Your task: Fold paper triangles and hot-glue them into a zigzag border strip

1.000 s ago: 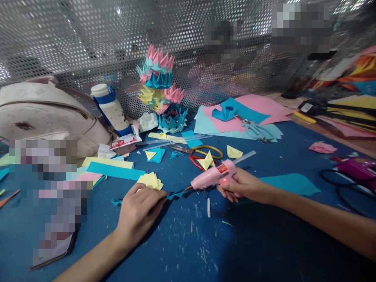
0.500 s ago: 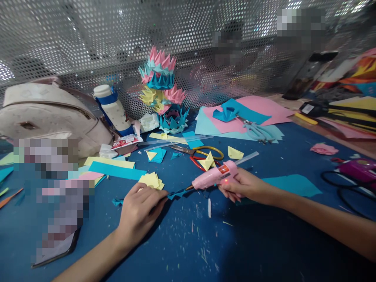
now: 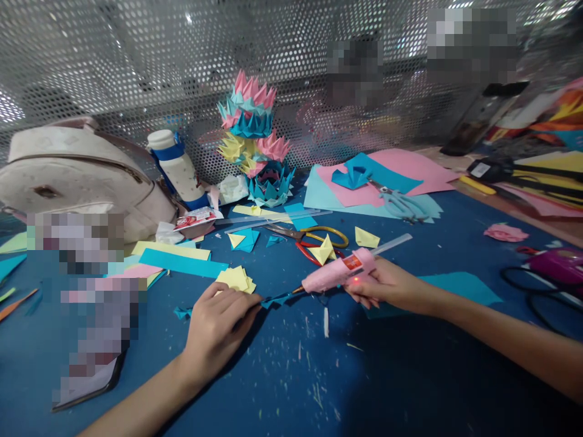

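My right hand (image 3: 385,284) is wrapped round a pink hot glue gun (image 3: 334,273), whose glue stick pokes out of the back. The gun's nozzle points left, at the right end of a folded blue paper strip (image 3: 276,300). At its left end, that strip is pinched by my left hand (image 3: 223,325). Just behind my left fingers lies a fanned stack of yellow paper squares (image 3: 235,279), and a small blue folded piece (image 3: 183,312) rests left of the hand. A yellow folded paper star (image 3: 324,250) sits behind the gun on the scissors (image 3: 314,240).
Folded paper flowers (image 3: 250,121) are stacked at the back. Left of them stand a white bottle (image 3: 175,167) and a backpack (image 3: 82,176). A phone (image 3: 95,352) lies front left. Light blue scissors (image 3: 401,203) rest on coloured sheets (image 3: 437,173). A purple glue gun (image 3: 555,270) with cord is far right.
The glue gun in my right hand has drawn slightly right, its nozzle sliding toward the strip's right end. My left hand holds still on the strip.
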The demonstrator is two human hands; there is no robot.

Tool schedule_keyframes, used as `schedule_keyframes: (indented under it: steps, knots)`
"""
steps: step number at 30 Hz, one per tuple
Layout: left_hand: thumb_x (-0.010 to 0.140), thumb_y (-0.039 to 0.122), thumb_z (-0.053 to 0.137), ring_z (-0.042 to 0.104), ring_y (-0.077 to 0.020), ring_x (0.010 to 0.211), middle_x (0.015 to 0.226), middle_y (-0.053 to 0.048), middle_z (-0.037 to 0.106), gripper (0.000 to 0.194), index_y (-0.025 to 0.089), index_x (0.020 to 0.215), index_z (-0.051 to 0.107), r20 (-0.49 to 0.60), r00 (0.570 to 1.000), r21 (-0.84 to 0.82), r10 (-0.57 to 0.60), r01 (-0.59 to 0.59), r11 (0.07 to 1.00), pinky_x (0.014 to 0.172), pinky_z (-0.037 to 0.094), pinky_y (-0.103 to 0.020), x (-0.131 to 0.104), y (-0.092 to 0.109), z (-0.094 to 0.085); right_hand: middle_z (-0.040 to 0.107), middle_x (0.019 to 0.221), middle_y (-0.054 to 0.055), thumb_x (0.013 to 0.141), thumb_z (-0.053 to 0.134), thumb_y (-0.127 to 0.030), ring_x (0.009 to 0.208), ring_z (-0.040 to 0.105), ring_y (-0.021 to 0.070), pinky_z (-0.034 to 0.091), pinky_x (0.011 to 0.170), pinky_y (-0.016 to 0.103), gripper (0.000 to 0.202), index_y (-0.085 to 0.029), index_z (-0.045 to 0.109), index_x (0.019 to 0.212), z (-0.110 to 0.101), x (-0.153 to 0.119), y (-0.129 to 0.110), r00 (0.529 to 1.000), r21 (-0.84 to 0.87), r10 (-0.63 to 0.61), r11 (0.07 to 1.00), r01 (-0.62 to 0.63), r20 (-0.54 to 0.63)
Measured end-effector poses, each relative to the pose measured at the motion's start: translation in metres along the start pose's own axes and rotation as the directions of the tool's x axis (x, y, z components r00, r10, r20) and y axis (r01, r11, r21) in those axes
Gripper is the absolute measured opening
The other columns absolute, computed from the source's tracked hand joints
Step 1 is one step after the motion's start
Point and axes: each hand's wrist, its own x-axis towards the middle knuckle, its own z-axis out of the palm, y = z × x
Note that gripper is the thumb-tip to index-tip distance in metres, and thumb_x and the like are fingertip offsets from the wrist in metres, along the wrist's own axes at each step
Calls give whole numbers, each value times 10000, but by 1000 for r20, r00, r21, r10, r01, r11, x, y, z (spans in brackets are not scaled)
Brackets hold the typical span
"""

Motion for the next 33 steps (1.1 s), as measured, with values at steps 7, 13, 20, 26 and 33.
schedule_keyframes:
  steps: [7,13,20,26,33]
  knots:
    - [943,102,602,632,-126,645,790,10,730,112,189,995,649,-14,1000,4,2,-2,1000,737,416,-300,0,0,0,581,581,29,860,588,-611,479,512,88,408,439,193,496,-147,582,687,-5,1,-2,1000,-32,3,999,-3,-3]
    - [953,116,589,635,-122,636,779,13,729,102,190,988,651,-19,1000,8,0,0,1000,732,422,-301,0,0,0,583,580,24,845,592,-647,476,507,81,408,440,189,530,-142,589,687,-7,1,-2,1000,-34,9,999,-9,-11]
    - [955,119,581,644,-126,640,780,6,733,106,188,979,659,-19,1000,19,2,-2,1000,727,421,-298,0,0,0,568,546,19,827,612,-671,459,500,80,407,430,188,553,-139,585,677,-6,0,-4,1000,17,8,1000,-8,-22]
    - [949,110,586,633,-124,631,777,12,730,103,187,977,648,-13,1000,20,2,-1,1000,732,421,-299,-1,0,0,569,547,20,829,616,-660,457,497,78,401,429,186,546,-137,580,674,-4,0,-5,1000,18,4,1000,-4,-14]
    - [963,138,563,649,-121,626,771,7,738,115,195,970,664,-31,1000,24,-5,5,1000,719,441,-295,0,0,0,580,565,22,843,598,-648,461,505,82,409,435,192,527,-148,578,681,-5,0,-4,1000,-4,4,1000,-4,0]
